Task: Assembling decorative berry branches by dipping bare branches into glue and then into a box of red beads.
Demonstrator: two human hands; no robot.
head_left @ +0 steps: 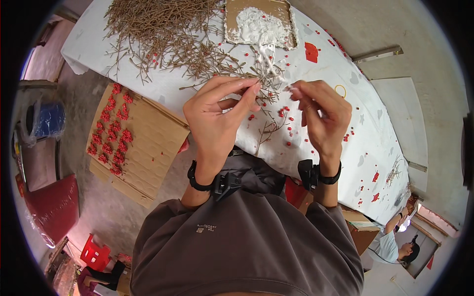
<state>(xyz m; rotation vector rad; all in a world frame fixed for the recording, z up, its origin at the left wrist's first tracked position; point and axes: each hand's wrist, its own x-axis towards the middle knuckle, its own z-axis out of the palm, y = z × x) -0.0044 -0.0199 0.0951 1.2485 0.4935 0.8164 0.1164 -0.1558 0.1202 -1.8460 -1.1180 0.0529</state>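
Observation:
My left hand (pixel 217 111) is over the near edge of the table, thumb and forefinger pinched together on what looks like a thin brown twig (pixel 269 81). Other twigs behind the fingertips make its outline hard to follow. To its right, my right hand (pixel 323 113) is raised with curled fingers, the fingertips drawn together and slightly blurred; what they hold, if anything, is too small to make out. Loose red berries (pixel 282 112) and a bare forked twig (pixel 266 131) lie on the cloth below and between my hands.
A big heap of brown twigs (pixel 163 29) covers the far left of the white-covered table (pixel 345 163). Behind my hands stands a shallow tray (pixel 291 24) of white paste. Finished-looking red berry clusters (pixel 113 130) lie on cardboard (pixel 148 163) at left. A person (pixel 395 244) is at lower right.

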